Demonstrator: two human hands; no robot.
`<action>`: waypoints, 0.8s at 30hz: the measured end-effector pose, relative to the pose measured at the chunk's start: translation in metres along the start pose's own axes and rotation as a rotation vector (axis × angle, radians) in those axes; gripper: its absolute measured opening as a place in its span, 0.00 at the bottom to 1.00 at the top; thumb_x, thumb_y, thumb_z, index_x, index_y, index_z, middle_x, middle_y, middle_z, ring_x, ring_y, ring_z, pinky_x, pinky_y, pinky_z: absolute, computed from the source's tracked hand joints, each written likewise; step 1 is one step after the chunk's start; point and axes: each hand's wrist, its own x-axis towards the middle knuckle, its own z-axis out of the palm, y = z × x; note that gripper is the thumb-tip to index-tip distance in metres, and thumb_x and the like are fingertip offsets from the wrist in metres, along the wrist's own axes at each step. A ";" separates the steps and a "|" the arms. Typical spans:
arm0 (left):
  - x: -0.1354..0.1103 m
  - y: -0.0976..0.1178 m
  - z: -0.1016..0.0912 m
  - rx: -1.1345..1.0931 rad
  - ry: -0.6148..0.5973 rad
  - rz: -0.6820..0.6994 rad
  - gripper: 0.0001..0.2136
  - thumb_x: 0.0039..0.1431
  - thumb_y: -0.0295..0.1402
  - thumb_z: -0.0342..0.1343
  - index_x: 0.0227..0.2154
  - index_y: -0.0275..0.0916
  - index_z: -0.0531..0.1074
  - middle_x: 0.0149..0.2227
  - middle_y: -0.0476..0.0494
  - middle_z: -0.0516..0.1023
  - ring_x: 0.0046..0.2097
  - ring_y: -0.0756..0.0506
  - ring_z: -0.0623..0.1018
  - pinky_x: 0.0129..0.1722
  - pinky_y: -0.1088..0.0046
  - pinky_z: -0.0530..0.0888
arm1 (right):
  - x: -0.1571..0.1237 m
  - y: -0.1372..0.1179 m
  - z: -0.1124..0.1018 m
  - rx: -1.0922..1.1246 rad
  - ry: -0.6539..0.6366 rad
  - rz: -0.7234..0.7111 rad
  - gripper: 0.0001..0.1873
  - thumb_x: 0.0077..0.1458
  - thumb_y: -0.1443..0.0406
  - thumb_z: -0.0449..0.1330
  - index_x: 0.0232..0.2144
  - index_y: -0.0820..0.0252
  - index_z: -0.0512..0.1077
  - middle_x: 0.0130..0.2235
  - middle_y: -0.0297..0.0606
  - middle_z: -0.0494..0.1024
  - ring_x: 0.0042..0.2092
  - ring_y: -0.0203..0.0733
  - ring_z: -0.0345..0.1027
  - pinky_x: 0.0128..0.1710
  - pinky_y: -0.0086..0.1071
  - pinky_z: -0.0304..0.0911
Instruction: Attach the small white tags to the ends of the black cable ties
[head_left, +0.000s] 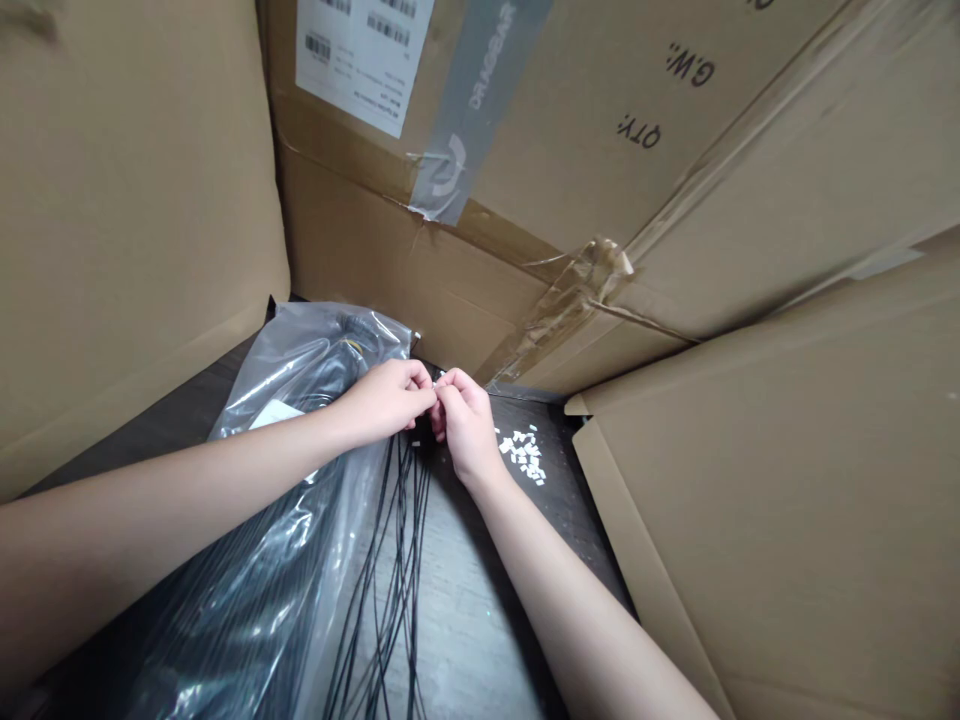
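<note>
My left hand (pixel 394 398) and my right hand (pixel 466 425) meet fingertip to fingertip, both closed in a pinch. A tiny white spot shows where the fingertips touch, but what they hold is too small and covered to make out. Thin black wires (pixel 405 540) run down the dark table from just below my hands, and small white bits show near their upper ends. Under my left wrist lies a clear plastic bag (pixel 330 530) full of long black wires, with a white label (pixel 276 413) on it. A loose pile of small white pieces (pixel 525 453) lies right of my right hand.
A large cardboard box (pixel 555 120) with grey tape and a printed label stands behind the table (pixel 465 600). Cardboard (pixel 135 220) rises on the left, and another cardboard panel (pixel 787 480) closes in the right side.
</note>
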 end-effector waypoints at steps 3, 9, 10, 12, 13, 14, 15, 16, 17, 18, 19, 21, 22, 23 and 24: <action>0.000 -0.001 0.000 0.068 0.001 0.018 0.05 0.58 0.26 0.53 0.27 0.37 0.69 0.20 0.54 0.72 0.24 0.52 0.72 0.27 0.76 0.66 | 0.000 0.002 0.000 -0.011 0.004 -0.014 0.08 0.46 0.59 0.54 0.22 0.55 0.60 0.16 0.22 0.61 0.18 0.28 0.51 0.16 0.25 0.47; -0.002 -0.002 0.000 0.107 0.000 0.040 0.04 0.57 0.26 0.53 0.27 0.38 0.69 0.21 0.55 0.73 0.25 0.51 0.73 0.28 0.75 0.66 | 0.001 0.002 -0.001 -0.052 0.012 -0.029 0.07 0.46 0.60 0.54 0.22 0.55 0.60 0.16 0.22 0.61 0.19 0.29 0.52 0.18 0.26 0.48; -0.002 -0.002 0.001 0.105 -0.002 0.039 0.04 0.56 0.26 0.53 0.27 0.39 0.69 0.21 0.55 0.73 0.25 0.51 0.73 0.28 0.75 0.66 | 0.001 0.002 -0.001 -0.053 0.011 -0.029 0.07 0.46 0.60 0.54 0.22 0.55 0.60 0.17 0.22 0.61 0.19 0.29 0.51 0.19 0.26 0.49; -0.002 -0.002 0.000 0.108 -0.004 0.038 0.04 0.56 0.27 0.53 0.27 0.39 0.69 0.21 0.55 0.72 0.25 0.51 0.74 0.28 0.74 0.67 | 0.001 0.002 0.000 -0.054 0.009 -0.029 0.07 0.47 0.60 0.54 0.23 0.55 0.60 0.17 0.22 0.61 0.19 0.29 0.51 0.19 0.27 0.49; -0.002 -0.001 0.000 0.112 -0.002 0.038 0.04 0.57 0.27 0.53 0.27 0.39 0.69 0.21 0.54 0.72 0.25 0.50 0.74 0.28 0.74 0.67 | 0.001 0.002 0.000 -0.055 0.009 -0.030 0.07 0.47 0.60 0.54 0.23 0.55 0.60 0.17 0.22 0.61 0.19 0.29 0.52 0.19 0.27 0.49; -0.002 -0.001 0.000 0.116 -0.001 0.037 0.04 0.57 0.27 0.53 0.27 0.39 0.69 0.21 0.54 0.72 0.25 0.50 0.74 0.28 0.74 0.67 | 0.001 0.002 0.000 -0.056 0.010 -0.030 0.07 0.47 0.60 0.54 0.23 0.55 0.60 0.17 0.22 0.61 0.19 0.29 0.52 0.19 0.27 0.49; -0.002 -0.001 0.000 0.119 0.000 0.036 0.04 0.57 0.27 0.53 0.27 0.39 0.69 0.21 0.54 0.72 0.25 0.50 0.74 0.28 0.74 0.67 | 0.001 0.002 0.000 -0.057 0.011 -0.030 0.07 0.47 0.60 0.54 0.23 0.55 0.60 0.17 0.22 0.61 0.19 0.30 0.52 0.19 0.27 0.49; -0.002 0.000 0.000 0.122 0.000 0.034 0.04 0.57 0.27 0.53 0.27 0.39 0.69 0.21 0.54 0.72 0.25 0.50 0.74 0.28 0.73 0.67 | 0.000 0.002 0.000 -0.058 0.011 -0.030 0.07 0.47 0.60 0.54 0.23 0.55 0.60 0.17 0.22 0.61 0.19 0.30 0.52 0.19 0.27 0.49; -0.002 0.000 0.000 0.125 0.001 0.032 0.04 0.57 0.27 0.53 0.27 0.39 0.69 0.21 0.54 0.72 0.25 0.50 0.74 0.28 0.73 0.67 | 0.000 0.002 0.000 -0.060 0.013 -0.029 0.07 0.47 0.60 0.54 0.22 0.55 0.60 0.17 0.22 0.61 0.19 0.30 0.52 0.19 0.27 0.49; -0.002 0.000 0.000 0.127 0.002 0.030 0.04 0.57 0.28 0.53 0.27 0.39 0.69 0.21 0.54 0.72 0.26 0.50 0.74 0.28 0.73 0.67 | 0.000 0.002 -0.001 -0.062 0.014 -0.030 0.07 0.47 0.60 0.54 0.22 0.55 0.60 0.17 0.22 0.61 0.19 0.30 0.52 0.19 0.27 0.49; -0.002 0.000 0.000 0.127 0.002 0.027 0.04 0.57 0.28 0.53 0.27 0.39 0.69 0.21 0.54 0.72 0.26 0.50 0.74 0.28 0.73 0.67 | 0.000 0.002 -0.001 -0.063 0.014 -0.030 0.07 0.47 0.60 0.54 0.22 0.55 0.60 0.17 0.22 0.61 0.19 0.30 0.52 0.19 0.27 0.49; -0.003 0.000 0.000 0.125 0.000 0.024 0.04 0.56 0.27 0.53 0.27 0.39 0.69 0.21 0.54 0.72 0.25 0.50 0.74 0.28 0.73 0.67 | 0.000 0.003 -0.001 -0.061 0.011 -0.033 0.07 0.47 0.60 0.54 0.22 0.55 0.60 0.17 0.22 0.61 0.19 0.30 0.52 0.19 0.27 0.49; -0.003 0.000 0.000 0.123 -0.001 0.026 0.04 0.56 0.27 0.53 0.27 0.39 0.69 0.21 0.54 0.72 0.25 0.50 0.74 0.29 0.74 0.67 | 0.000 0.003 -0.001 -0.059 0.009 -0.033 0.07 0.47 0.60 0.54 0.22 0.55 0.60 0.17 0.22 0.61 0.19 0.30 0.51 0.20 0.27 0.49; -0.003 0.000 0.000 0.121 -0.003 0.028 0.04 0.56 0.27 0.53 0.27 0.39 0.69 0.20 0.54 0.72 0.25 0.50 0.74 0.29 0.74 0.67 | 0.000 0.003 -0.001 -0.058 0.007 -0.035 0.07 0.48 0.60 0.54 0.23 0.55 0.60 0.17 0.22 0.60 0.19 0.30 0.51 0.20 0.27 0.49; -0.003 0.000 0.000 0.121 -0.004 0.031 0.04 0.56 0.27 0.53 0.27 0.39 0.69 0.21 0.54 0.72 0.25 0.50 0.74 0.29 0.74 0.67 | 0.000 0.003 -0.001 -0.059 0.007 -0.036 0.07 0.48 0.60 0.54 0.23 0.55 0.60 0.17 0.22 0.60 0.19 0.30 0.51 0.20 0.27 0.49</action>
